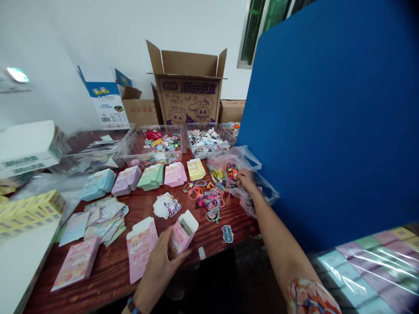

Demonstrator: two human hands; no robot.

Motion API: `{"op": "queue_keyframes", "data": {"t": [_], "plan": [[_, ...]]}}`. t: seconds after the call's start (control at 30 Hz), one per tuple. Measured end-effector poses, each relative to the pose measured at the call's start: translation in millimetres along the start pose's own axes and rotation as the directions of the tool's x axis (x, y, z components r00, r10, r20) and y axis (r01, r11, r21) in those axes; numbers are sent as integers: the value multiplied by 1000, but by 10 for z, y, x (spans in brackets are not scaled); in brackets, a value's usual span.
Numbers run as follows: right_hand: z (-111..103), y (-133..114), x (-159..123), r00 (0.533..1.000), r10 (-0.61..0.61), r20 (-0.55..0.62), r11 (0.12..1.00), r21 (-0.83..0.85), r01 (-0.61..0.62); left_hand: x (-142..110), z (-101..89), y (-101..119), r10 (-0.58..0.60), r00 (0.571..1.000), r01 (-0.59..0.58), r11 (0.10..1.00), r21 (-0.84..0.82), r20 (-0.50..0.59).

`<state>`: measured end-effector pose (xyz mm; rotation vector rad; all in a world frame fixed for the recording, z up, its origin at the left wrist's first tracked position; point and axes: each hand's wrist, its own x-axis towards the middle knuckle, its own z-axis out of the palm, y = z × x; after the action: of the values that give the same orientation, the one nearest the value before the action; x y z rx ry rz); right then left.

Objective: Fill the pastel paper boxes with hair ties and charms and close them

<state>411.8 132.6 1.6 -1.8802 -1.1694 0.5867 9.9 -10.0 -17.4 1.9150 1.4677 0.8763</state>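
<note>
Pink paper carton (182, 235) stands tilted in our left hand (160, 272), just above the reddish wooden worktop (111, 272), with its white-edged flap open at the top. Our left fingers (173, 257) are clenched around it. Just beside it lies a flat pink carton (142, 248), and a second flat pink carton (76, 264) lies further left, near a loose pile of printed cards (106, 220). Beyond them runs a row of folded carton stacks (150, 176) in blue, lilac, green, pink and yellow. A die-cut sticker (166, 206) and tangled elastic cords (206, 198) lie in the middle. Our right hand (246, 179) is at a clear plastic bag (229, 163), its fingers (241, 174) against the bag's contents; we cannot tell whether they grip anything. Clear plastic bins of charms (206, 141) sit behind, before a cardboard carton (188, 98). A blue board (327, 122) stands to the right.
</note>
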Motion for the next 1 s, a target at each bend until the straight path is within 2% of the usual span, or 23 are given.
{"op": "queue_keyframes", "data": {"t": [0.17,0.33,0.43,0.53,0.67,0.77,0.83,0.9,1.0], "plan": [[-54,-125,-151,998,-4,58,981,194,-7,-50,29,-38,41,999,-40,999,-6,28],[-150,-415,-546,976,-112,186,932,361,38,-119,14,35,70,998,-70,998,-11,-10],[-140,-641,-951,940,-188,285,902,428,50,-133,17,142,101,995,-101,995,-17,11],[-33,-860,-1423,865,-313,393,872,479,98,-124,22,256,139,990,-140,990,8,18],[190,-1062,-1911,760,-469,450,859,433,273,-125,8,386,156,987,-159,984,81,39],[343,-1117,-2061,698,-553,454,833,280,477,-159,-2,435,142,988,-147,981,127,53],[410,-1112,-2085,683,-571,455,803,135,581,-187,0,424,136,990,-142,979,148,50],[449,-1083,-2103,680,-566,466,786,56,616,-209,6,376,138,990,-141,978,156,32],[506,-1009,-2229,709,-559,429,819,154,553,-234,1,277,141,990,-138,983,124,-15]]}}
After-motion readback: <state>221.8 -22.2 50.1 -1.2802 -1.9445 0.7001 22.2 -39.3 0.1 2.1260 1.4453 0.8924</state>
